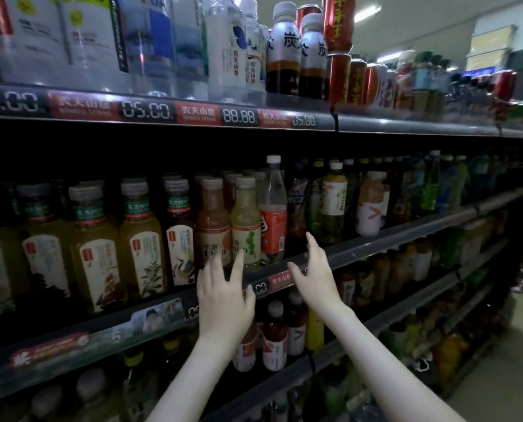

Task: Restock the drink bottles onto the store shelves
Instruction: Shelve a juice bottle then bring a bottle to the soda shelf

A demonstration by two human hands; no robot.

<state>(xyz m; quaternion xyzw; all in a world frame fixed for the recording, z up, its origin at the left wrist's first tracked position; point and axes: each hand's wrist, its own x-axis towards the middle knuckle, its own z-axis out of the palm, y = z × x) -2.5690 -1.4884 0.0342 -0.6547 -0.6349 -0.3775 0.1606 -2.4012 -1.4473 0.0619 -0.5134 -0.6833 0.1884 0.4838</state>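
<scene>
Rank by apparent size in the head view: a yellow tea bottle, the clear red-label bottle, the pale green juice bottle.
Largest: yellow tea bottle, perhaps only because it is nearer the camera.
Then: clear red-label bottle.
Smallest: pale green juice bottle, shorter beside it.

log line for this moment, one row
stage: at middle shelf | left grip: open, empty, by pale green bottle | right grip: open, empty, by red-label bottle | contact: cannot tell
</scene>
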